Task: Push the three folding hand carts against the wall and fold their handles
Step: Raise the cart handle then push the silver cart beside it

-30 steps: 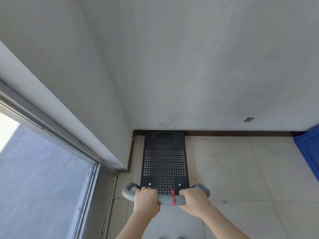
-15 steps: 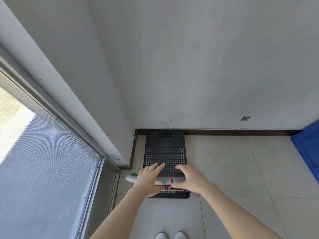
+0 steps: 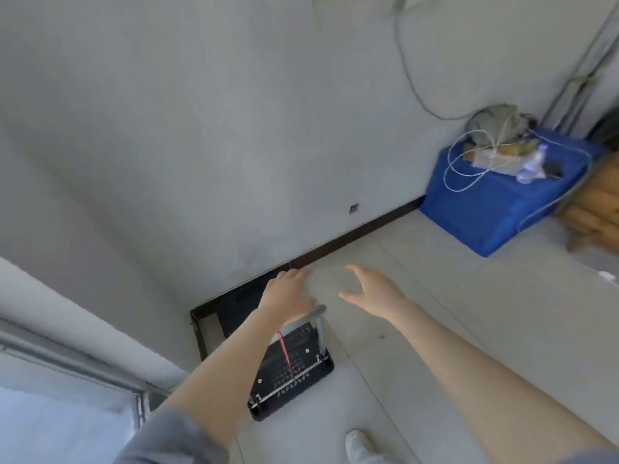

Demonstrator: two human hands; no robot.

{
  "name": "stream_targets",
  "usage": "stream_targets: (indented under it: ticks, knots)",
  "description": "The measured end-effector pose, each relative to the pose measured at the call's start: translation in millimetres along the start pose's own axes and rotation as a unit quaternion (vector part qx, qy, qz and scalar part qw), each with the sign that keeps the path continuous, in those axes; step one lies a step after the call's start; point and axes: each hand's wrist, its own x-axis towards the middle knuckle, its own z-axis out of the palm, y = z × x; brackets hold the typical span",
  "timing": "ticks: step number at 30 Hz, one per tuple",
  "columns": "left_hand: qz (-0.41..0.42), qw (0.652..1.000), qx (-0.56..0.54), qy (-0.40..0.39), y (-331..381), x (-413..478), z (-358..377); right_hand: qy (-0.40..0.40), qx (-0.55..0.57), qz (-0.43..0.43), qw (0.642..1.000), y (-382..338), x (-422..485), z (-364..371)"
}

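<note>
One black perforated hand cart (image 3: 294, 366) lies in the room's corner, its far end against the wall's dark baseboard (image 3: 355, 237). Its grey handle (image 3: 321, 326) is folded down flat over the deck, with a red tie (image 3: 286, 354) on it. My left hand (image 3: 288, 296) hovers just above the handle's end with fingers spread, holding nothing. My right hand (image 3: 375, 293) floats open over the bare floor to the right of the cart. My left forearm hides the cart's middle. No other cart is in view.
A blue bin (image 3: 502, 209) with cables, a bottle and clutter stands against the wall at the right, with cardboard (image 3: 593, 209) beside it. A window frame (image 3: 67, 363) runs along the left. My white shoe (image 3: 363, 447) is near the bottom edge. Light floor tiles (image 3: 469, 313) stretch between cart and bin.
Both hands pressed the handle down onto the deck, then let go and lifted off. The view has swung right, bringing the blue bin into sight.
</note>
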Motion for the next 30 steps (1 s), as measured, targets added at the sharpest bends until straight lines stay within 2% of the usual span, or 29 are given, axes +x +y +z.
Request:
stream_targets:
  ticks: [5, 9, 13, 21, 26, 30]
  knots:
    - [0.132, 0.99, 0.056, -0.004, 89.9, -9.2, -23.4, 0.099, 0.047, 0.118, 0.987, 37.7, -99.2, -39.8]
    - [0.221, 0.972, 0.078, -0.022, 182.5, -39.0, -16.6, 0.206, 0.095, 0.2, 0.953, 62.5, -181.7, -66.0]
    - [0.3, 0.951, 0.067, -0.04, 282.2, -89.1, -1.4, 0.266, 0.108, 0.275, 0.918, 99.8, -279.3, -86.5]
    - [0.481, 0.875, 0.05, -0.008, 492.1, -223.3, 24.4, 0.38, 0.1, 0.389, 0.833, 169.8, -515.7, -129.3]
    - [0.572, 0.818, 0.041, -0.04, 605.1, -338.6, 91.2, 0.42, 0.069, 0.479, 0.768, 206.7, -682.7, -115.6]
    - [0.619, 0.778, 0.032, -0.104, 668.5, -423.2, 152.7, 0.428, 0.072, 0.55, 0.714, 222.2, -800.5, -90.5]
